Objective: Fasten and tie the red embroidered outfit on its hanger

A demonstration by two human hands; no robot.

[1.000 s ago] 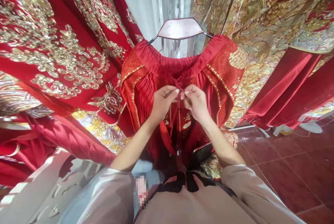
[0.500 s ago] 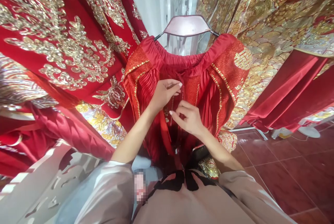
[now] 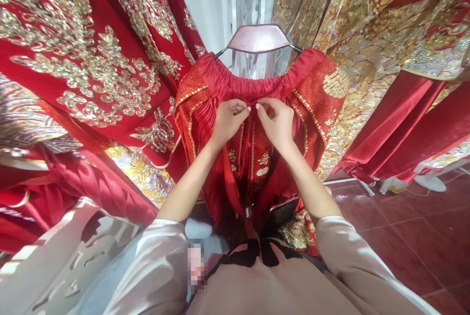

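Note:
A red pleated skirt (image 3: pixel 312 104) with gold trim and an elastic waistband hangs from a hanger (image 3: pixel 259 38) straight ahead. My left hand (image 3: pixel 228 122) and my right hand (image 3: pixel 277 122) meet just below the middle of the waistband. Both hands have their fingers curled and pinched on the skirt's red front panel (image 3: pixel 253 158) and its tie, fingertips nearly touching each other. The tie itself is hidden under my fingers.
Red garments with heavy gold embroidery (image 3: pixel 84 65) hang close on the left, gold brocade garments (image 3: pixel 370 36) on the right. A white lattice wall (image 3: pixel 205 2) stands behind. A white carved rail (image 3: pixel 55 256) runs at lower left. Dark red floor tiles (image 3: pixel 404 236) lie at right.
Half a second ago my right hand was lower, away from the waistband; it has risen back up to meet my left hand at the skirt's top centre. The skirt's embroidered front panel now lies flatter.

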